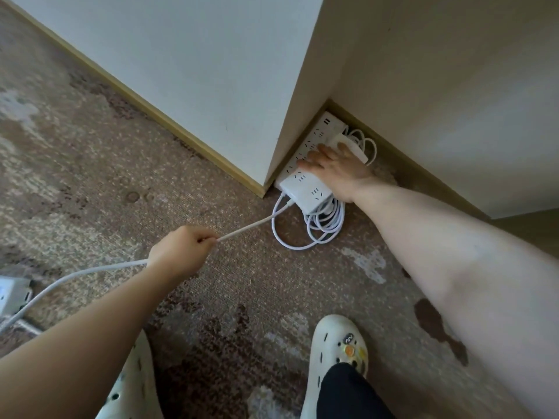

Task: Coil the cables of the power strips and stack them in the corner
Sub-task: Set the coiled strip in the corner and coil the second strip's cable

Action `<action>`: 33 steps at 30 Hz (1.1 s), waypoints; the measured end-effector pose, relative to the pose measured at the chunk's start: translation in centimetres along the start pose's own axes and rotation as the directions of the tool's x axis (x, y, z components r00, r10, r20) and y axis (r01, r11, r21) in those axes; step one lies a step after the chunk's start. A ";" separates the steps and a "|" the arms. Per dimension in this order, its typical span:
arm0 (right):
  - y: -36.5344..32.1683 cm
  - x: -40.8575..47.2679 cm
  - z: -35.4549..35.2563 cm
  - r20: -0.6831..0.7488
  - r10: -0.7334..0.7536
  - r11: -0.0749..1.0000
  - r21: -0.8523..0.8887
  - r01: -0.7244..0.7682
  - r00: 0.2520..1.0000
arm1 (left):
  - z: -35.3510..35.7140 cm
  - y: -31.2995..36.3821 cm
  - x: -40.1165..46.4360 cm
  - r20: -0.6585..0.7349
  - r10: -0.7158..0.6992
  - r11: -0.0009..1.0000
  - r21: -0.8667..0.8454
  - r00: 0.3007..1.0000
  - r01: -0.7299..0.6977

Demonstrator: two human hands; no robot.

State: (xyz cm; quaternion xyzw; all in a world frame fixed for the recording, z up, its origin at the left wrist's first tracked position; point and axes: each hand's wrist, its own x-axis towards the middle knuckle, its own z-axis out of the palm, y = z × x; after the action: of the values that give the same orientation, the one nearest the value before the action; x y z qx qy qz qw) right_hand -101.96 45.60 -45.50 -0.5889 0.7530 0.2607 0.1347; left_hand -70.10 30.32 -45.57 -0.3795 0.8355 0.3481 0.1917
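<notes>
White power strips [305, 182] lie stacked on the carpet in the corner between two walls. My right hand [335, 167] rests flat on top of the stack with its fingers spread. A coiled white cable [325, 228] pokes out from under the stack's near end, and more cable loops [364, 143] lie behind my hand. My left hand [181, 252] grips a straight white cable [248, 228] that runs taut from the stack's near end, through my fist, and off to the lower left.
Another white power strip [12, 294] lies at the left edge on the patterned carpet. My feet in white clogs [332, 352] stand at the bottom. A yellow baseboard [151, 107] lines the white wall, whose outer corner stands just left of the stack.
</notes>
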 end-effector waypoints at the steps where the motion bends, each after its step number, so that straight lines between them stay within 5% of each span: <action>1: -0.4 -0.3 0.3 0.004 0.044 0.997 0.058 -0.045 0.999 | 0.0 0.0 0.0 0.005 -0.005 0.999 -0.031 1.000 0.005; 5: -3.4 -2.8 1.7 0.035 0.356 0.832 0.443 -0.334 0.934 | -0.3 0.3 -0.3 0.017 -0.032 0.991 -0.131 0.999 0.034; 8: -6.4 -4.2 2.4 0.167 0.539 0.475 0.749 -0.462 0.825 | -0.4 0.4 -0.2 0.021 -0.057 0.980 -0.192 0.998 0.060; 10: -7.5 -4.0 2.6 0.228 0.546 0.344 0.816 -0.464 0.806 | -0.3 0.4 -0.3 0.013 -0.060 0.975 -0.215 0.998 0.061; 16: -6.3 -0.7 2.5 0.135 0.496 0.498 0.765 -0.408 0.858 | 0.0 1.5 -0.1 -0.038 -0.023 0.970 -0.242 0.999 0.013; 24: -5.0 0.7 2.3 0.084 0.519 0.533 0.746 -0.400 0.850 | -0.4 4.8 1.9 -0.024 0.039 0.958 -0.283 0.999 -0.045; 33: -4.1 1.6 1.5 0.059 0.545 0.578 0.696 -0.426 0.836 | -1.3 1.5 0.2 0.229 0.054 0.980 -0.198 0.972 -0.008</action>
State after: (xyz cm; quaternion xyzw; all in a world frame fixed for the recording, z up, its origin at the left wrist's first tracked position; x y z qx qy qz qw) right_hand -98.61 44.43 -48.52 -0.2859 0.9346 -0.0574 0.2036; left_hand -71.51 29.98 -44.17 -0.3398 0.7748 0.4737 0.2446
